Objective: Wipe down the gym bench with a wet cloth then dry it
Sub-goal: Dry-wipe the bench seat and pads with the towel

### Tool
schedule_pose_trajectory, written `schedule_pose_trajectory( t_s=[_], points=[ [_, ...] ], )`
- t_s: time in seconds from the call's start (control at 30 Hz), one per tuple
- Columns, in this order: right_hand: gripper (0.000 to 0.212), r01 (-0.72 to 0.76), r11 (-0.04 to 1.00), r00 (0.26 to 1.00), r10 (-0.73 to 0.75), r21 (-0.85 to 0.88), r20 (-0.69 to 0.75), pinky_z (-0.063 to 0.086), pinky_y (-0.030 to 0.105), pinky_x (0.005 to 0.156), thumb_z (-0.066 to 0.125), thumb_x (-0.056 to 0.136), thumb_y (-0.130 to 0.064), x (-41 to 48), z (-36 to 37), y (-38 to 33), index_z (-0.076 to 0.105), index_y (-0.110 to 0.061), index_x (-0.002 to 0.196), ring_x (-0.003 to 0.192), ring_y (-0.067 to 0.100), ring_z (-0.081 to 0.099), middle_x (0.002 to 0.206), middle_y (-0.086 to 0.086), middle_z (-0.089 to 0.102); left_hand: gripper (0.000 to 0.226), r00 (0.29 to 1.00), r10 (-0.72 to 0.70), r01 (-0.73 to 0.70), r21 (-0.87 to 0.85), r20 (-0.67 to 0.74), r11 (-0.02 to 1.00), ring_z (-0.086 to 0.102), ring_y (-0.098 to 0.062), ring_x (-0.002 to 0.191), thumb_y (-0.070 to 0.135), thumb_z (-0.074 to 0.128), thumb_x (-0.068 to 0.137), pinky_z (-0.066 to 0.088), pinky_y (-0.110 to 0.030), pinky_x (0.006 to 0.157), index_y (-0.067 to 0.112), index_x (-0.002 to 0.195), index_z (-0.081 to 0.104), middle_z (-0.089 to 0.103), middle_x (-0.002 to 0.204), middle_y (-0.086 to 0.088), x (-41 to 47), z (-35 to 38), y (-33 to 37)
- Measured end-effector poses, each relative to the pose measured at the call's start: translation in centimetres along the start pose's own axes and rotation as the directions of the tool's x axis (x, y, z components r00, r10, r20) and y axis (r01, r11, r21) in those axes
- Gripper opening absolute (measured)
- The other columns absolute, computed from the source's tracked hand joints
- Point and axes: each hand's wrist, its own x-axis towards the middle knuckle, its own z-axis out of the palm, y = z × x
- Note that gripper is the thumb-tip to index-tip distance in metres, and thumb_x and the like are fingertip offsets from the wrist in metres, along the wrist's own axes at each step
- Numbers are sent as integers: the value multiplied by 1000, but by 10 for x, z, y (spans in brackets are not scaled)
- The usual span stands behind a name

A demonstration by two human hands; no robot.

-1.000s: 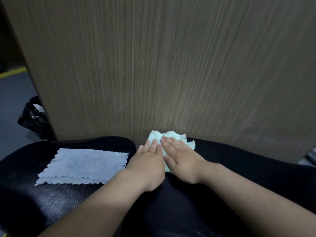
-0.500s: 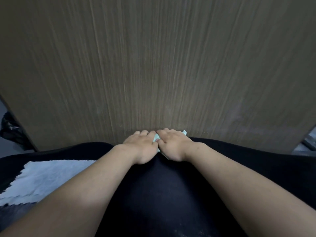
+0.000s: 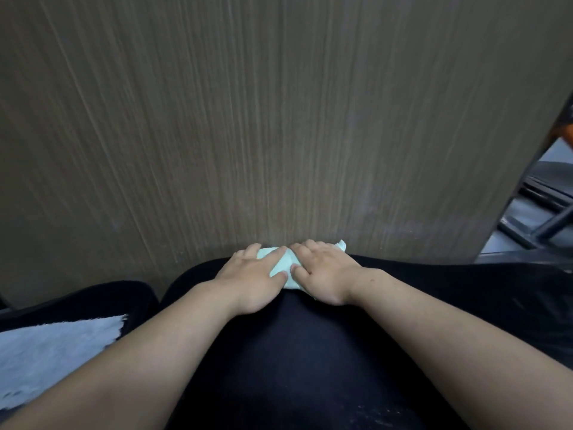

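Head camera view: a person's two bare hands press a pale green cloth (image 3: 280,267) onto the far end of a black padded gym bench (image 3: 294,352), just in front of a tall wood-grain panel (image 3: 279,119). The left hand (image 3: 251,279) lies flat on the cloth's left side, fingers stretched forward and close together, thumb resting on the fabric. The right hand (image 3: 324,274) covers the cloth's right side, fingers slightly apart and laid flat, with its thumb almost meeting the left thumb at the middle. The cloth is bunched between and beneath the two palms, and one corner pokes out past the right hand's fingers, close against the panel. The fingertips of both hands reach the pad's far edge, though the blur makes it hard to say whether they bend over it. Both forearms run up from the bottom corners of the picture. On a separate black pad (image 3: 93,301) to the left, a pale grey cloth (image 3: 52,349) lies spread flat, partly hidden by the left forearm. Dark metal gym equipment (image 3: 545,218) shows at the right edge beyond the panel.
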Motion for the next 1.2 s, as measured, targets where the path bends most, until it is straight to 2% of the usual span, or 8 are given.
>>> schedule_pose_trajectory(
  t_s=[0.13, 0.23, 0.33, 0.5, 0.73, 0.93, 1.07, 1.2],
  points=[
    [59, -39, 999, 999, 39, -33, 3, 22, 37, 114, 24, 103, -42, -17, -6, 26, 18, -15, 156, 139, 24, 32, 152, 8, 34, 79, 997, -38, 43, 69, -71, 997, 2, -26, 152, 68, 22, 95, 2, -49, 122, 25, 157, 0, 8, 164, -10, -9, 15, 25],
    [59, -66, 997, 998, 66, -47, 1, 24, 38, 111, 23, 102, -43, -30, -9, 47, 17, -18, 156, 137, 25, 34, 150, 8, 36, 82, 991, 13, 4, 129, -130, 992, 8, -23, 151, 70, 29, 92, 7, -55, 121, 22, 156, 12, 15, 162, -6, -15, 18, 49],
    [55, -92, 994, 996, 91, -50, -21, 30, 38, 103, 25, 101, -42, -44, -10, 68, 27, -18, 151, 125, 26, 43, 135, 7, 47, 81, 981, 83, -53, 168, -178, 984, 15, -21, 148, 69, 34, 91, 13, -54, 120, 18, 152, 21, 23, 158, -4, -19, 25, 79],
    [51, -117, 991, 993, 114, -69, -41, 35, 38, 101, 25, 100, -43, -71, -11, 100, 36, -17, 142, 114, 24, 47, 124, 6, 51, 88, 986, 102, -83, 139, -135, 987, 5, -26, 150, 72, 34, 89, 8, -55, 120, 18, 155, 13, 7, 163, -11, -19, 44, 128],
    [56, -102, 994, 995, 101, -48, -20, 28, 38, 111, 25, 101, -43, -113, -18, 150, 26, -16, 150, 126, 22, 42, 133, 5, 47, 79, 980, 112, -99, 89, -164, 991, 12, -28, 148, 71, 41, 87, 14, -53, 120, 26, 150, 23, 12, 161, -10, -18, 58, 171],
    [54, -156, 985, 988, 155, -69, -18, 19, 30, 114, 28, 103, -40, -150, -33, 199, 28, -14, 150, 137, 18, 32, 145, 4, 40, 116, 995, 61, -52, 108, -81, 993, 7, -26, 151, 91, 36, 71, 15, -55, 119, 18, 156, 7, 13, 163, -3, -21, 58, 188],
    [60, -228, 970, 974, 228, -82, -10, 25, 33, 112, 24, 98, -47, -162, -39, 225, 33, -14, 147, 132, 22, 39, 138, 6, 46, 119, 993, 118, -119, 150, 11, 982, 0, -25, 152, 101, 28, 58, 7, -61, 119, 37, 156, 9, 1, 166, 3, -26, 56, 199],
    [54, -319, 944, 947, 320, -81, -4, 30, 41, 110, 25, 98, -46, -174, -45, 254, 41, -15, 139, 126, 26, 44, 129, 7, 50, 121, 977, 193, -206, 182, 87, 962, -6, -26, 152, 103, 29, 52, 1, -63, 118, 43, 155, 4, -4, 166, 6, -27, 58, 207]
  ],
)
